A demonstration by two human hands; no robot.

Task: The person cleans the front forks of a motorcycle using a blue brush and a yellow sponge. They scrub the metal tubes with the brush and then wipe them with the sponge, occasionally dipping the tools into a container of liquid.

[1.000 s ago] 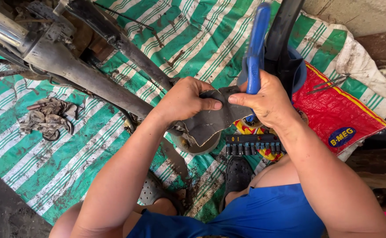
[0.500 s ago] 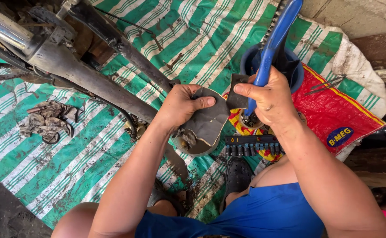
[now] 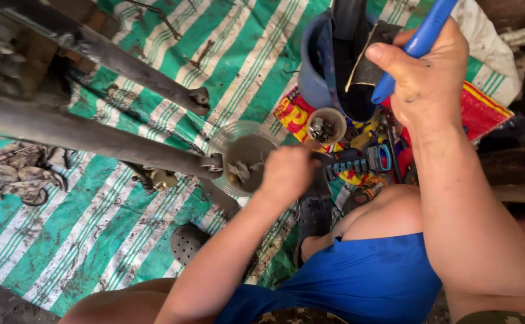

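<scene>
Left hand (image 3: 288, 172) is curled over the clear bowl (image 3: 243, 153) of grimy small parts, grip hidden; right hand (image 3: 429, 75), above the bowl's far right, clamps a blue handle (image 3: 415, 45). Nudging the bowl could scatter parts over the striped tarp (image 3: 94, 222)

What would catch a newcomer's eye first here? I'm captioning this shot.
The right hand at upper right grips a bright blue handle over a blue bucket. At centre the left hand reaches beside a clear bowl at the end of a grimy metal tube, all on a green striped mat.
</scene>
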